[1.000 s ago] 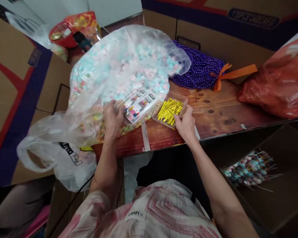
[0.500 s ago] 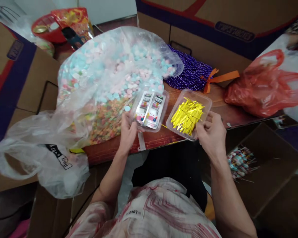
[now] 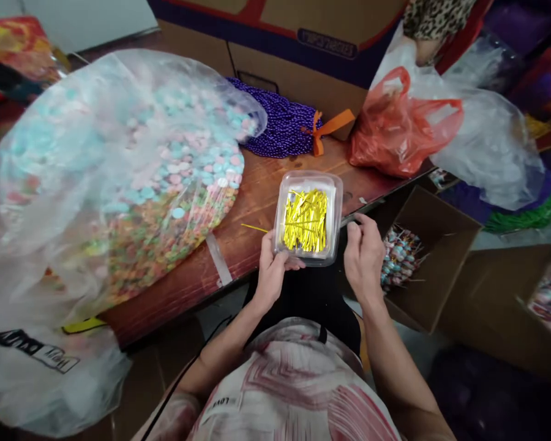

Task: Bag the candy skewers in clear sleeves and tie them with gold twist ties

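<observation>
My left hand (image 3: 272, 269) grips the lower left corner of a clear plastic container stack. The top container (image 3: 338, 190) holds a bundle of shiny gold twist ties (image 3: 305, 222). It sits inside the lower container, whose white packets are mostly covered by the ties. Just right of the stack, apart from it, my right hand (image 3: 365, 254) hovers by the table edge. Its fingers are loosely curled, thumb apart, with nothing visible in them. One loose gold twist tie (image 3: 254, 227) lies on the table (image 3: 261, 184) to the left.
A large clear bag of pastel candies (image 3: 133, 159) covers the table's left side. Behind are purple bead strands (image 3: 275, 122) with an orange ribbon and a red plastic bag (image 3: 390, 135). Below right, a cardboard box (image 3: 436, 257) holds wrapped lollipops (image 3: 399, 257). Another person's hand (image 3: 425, 52) shows at the top.
The container of gold ties has moved left onto the packet container, stacked in it. My right hand has let go of it. The view has turned to the right.
</observation>
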Demonstrator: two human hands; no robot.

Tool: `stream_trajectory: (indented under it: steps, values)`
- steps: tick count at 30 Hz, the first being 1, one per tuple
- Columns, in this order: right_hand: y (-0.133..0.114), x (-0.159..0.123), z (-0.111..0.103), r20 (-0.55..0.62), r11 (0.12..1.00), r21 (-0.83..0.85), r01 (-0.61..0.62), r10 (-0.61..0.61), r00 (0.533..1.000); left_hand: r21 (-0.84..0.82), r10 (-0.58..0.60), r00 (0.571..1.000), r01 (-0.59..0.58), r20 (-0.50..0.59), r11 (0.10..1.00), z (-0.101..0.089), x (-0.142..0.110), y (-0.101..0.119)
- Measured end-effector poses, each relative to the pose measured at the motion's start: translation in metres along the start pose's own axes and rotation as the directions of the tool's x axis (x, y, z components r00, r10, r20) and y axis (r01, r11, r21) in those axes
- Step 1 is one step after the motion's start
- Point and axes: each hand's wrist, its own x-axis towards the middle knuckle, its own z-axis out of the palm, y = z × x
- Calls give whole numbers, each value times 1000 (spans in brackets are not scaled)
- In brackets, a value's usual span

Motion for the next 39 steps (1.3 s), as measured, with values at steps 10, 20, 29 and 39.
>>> stream_trajectory:
  steps: [10,20,29,39]
  values:
    - [64,-71,-53,332,878,116,-464,406,851,172,-125,959,82,256,982,38,-21,-43]
    - [125,-121,-30,137,752,175,-635,620,772,308,-498,800,407,333,860,53,11,-96]
    - [144,-69,66,207,656,195,-729,699,684,561,-446,890,324,92,762,23,31,-79]
    - [182,33,158,273,606,186,-773,724,633,740,567,640,-669,519,77,27,40,2]
